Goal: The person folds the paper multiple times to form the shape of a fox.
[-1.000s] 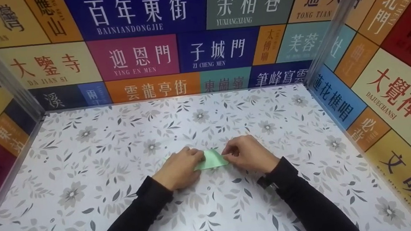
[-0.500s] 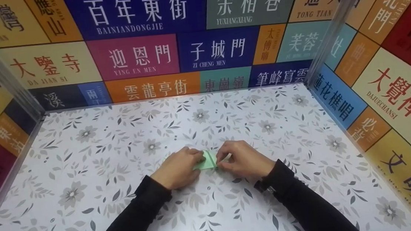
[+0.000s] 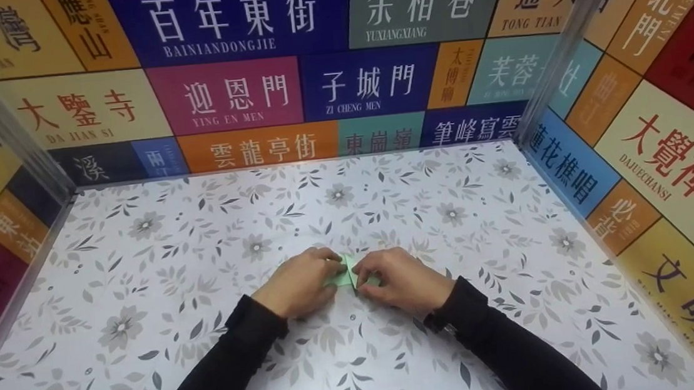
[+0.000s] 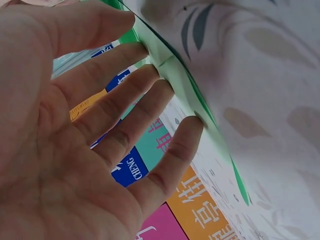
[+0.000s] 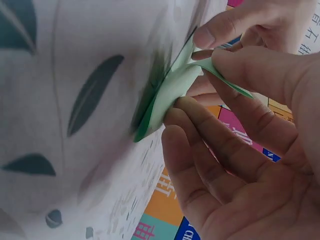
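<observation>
Green paper [image 5: 174,89] steadied by left hand [image 3: 300,282], fingers extended; flap [image 5: 234,85] pinched by right hand [image 3: 403,279]. Alignment should be checked before flap is flattened.

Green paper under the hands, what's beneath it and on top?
Beneath the paper is the flowered tabletop; the part it covers can't be seen. On top, the left hand touches it; the right hand pinches a raised flap.

Names covered the wall [image 3: 310,66].
At the top, a blue panel [image 3: 232,32] read "BAINIANDONGJIE"; below, a pink panel [image 3: 225,97], "YING EN MEN".
</observation>
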A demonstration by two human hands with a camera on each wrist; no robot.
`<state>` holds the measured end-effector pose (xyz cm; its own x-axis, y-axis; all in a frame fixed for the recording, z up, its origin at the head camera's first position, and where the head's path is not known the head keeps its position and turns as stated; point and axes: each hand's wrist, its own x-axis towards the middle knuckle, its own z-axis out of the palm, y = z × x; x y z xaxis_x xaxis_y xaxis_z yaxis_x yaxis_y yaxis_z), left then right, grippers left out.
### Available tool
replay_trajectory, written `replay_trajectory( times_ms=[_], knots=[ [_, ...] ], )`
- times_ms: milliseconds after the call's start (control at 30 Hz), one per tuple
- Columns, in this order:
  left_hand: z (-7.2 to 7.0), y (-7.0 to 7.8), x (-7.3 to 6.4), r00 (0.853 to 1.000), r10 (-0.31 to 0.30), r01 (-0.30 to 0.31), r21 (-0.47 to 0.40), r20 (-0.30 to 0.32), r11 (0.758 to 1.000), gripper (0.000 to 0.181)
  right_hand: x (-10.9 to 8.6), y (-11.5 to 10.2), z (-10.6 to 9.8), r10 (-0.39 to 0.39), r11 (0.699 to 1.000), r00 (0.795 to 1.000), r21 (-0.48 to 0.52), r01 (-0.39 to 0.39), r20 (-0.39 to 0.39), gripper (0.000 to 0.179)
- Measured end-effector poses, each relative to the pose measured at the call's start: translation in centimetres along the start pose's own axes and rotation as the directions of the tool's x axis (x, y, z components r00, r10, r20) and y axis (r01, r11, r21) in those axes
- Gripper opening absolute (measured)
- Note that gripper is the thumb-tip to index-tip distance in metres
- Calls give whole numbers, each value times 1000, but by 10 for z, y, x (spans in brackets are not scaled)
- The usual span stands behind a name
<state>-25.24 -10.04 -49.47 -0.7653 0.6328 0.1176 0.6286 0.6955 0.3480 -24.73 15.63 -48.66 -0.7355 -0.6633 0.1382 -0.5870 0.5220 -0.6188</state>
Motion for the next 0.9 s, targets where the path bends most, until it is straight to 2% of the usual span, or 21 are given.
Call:
replay_trajectory(
  times_ms=[233, 467, 633, 800, 900],
  knots=[
    [-3, -3, -1, 1000, 6, -6, -35, 13, 999, 40, -1, -2, 5, -51, 997, 999, -66, 50, -3, 8],
    [-3, -6, -2, 1000, 15, -15, -50, -1, 999, 35, -1, -2, 8, -66, 989, 998, -134, 67, 13, 11],
    [-1, -6, -1, 1000, -14, 14, -72, -4, 997, 39, -1, -2, 9, -106, 980, 994, -165, 107, 13, 9],
    [2, -4, -2, 1000, -15, 15, -5, 11, 1000, 54, 0, 0, 11, -133, 972, 991, -192, 133, 15, 9],
    [4, -4, -1, 1000, 13, -13, 38, 0, 999, 53, 0, 0, 12, -134, 969, 991, -206, 134, 15, 8]
  ],
)
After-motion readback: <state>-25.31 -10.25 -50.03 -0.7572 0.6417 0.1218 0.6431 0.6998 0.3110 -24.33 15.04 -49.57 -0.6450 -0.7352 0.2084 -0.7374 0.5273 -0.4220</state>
